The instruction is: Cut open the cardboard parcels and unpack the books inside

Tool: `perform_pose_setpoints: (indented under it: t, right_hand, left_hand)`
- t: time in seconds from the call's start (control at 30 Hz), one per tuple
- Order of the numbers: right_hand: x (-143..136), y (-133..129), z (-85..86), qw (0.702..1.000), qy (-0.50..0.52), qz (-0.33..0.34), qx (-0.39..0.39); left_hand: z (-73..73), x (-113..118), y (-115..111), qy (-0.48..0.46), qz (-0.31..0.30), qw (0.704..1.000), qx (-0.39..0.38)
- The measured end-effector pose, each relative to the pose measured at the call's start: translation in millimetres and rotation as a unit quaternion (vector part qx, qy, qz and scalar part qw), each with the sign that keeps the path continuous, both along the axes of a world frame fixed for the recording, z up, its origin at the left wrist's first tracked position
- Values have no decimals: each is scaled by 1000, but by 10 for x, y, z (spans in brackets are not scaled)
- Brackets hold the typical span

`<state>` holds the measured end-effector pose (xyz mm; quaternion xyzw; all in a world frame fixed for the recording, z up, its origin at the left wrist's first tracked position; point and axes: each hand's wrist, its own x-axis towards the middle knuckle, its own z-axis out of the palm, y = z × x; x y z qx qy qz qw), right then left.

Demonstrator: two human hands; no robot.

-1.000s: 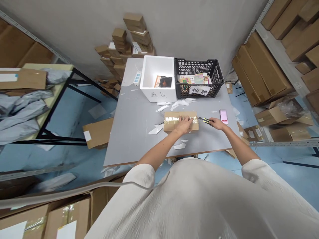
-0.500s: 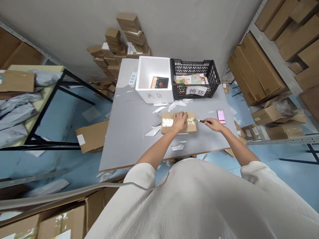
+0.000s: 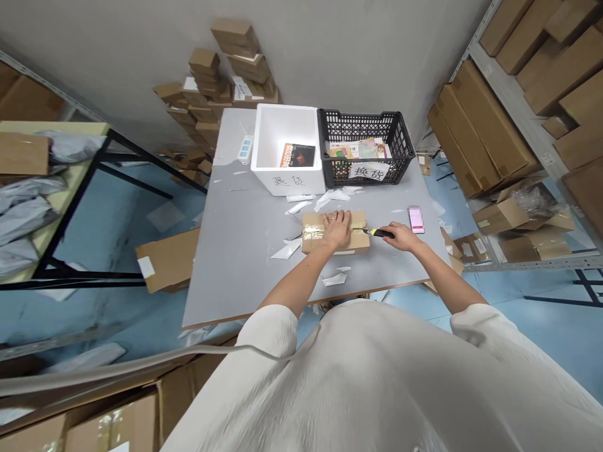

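Observation:
A small brown cardboard box with shiny clear tape along its middle lies on the grey table. My left hand rests on top of it, pressing down with the fingers spread. A yellow and black utility knife is in the closed fingers of my right hand, just right of the box. Its blade end meets the box's right side at the taped seam, where the tape looks slit. How deep the tip sits is hidden.
Behind the box stand a white foam bin holding an orange and black book and a black crate with colourful booklets. A phone lies right of my right hand. White paper scraps surround the box. Shelves of cartons line the right.
The utility knife has turned and shifted slightly, showing more of its handle at the box's right end. The tape there now looks parted. My left hand stays on the box.

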<state>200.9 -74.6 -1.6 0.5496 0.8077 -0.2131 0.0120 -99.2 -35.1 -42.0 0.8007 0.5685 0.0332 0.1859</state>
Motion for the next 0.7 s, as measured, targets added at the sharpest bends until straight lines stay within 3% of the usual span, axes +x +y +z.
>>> perform_pose_setpoints:
  t: [0.43,0.7]
  right_hand:
    - [64,108,-128,995,39,-78,45]
    - [200,109,-371,970,93,-223,32]
  left_hand:
    - [57,-36,-103,-9,8,1000,2]
    - [224,-104,-119,-7,-3,1000,5]
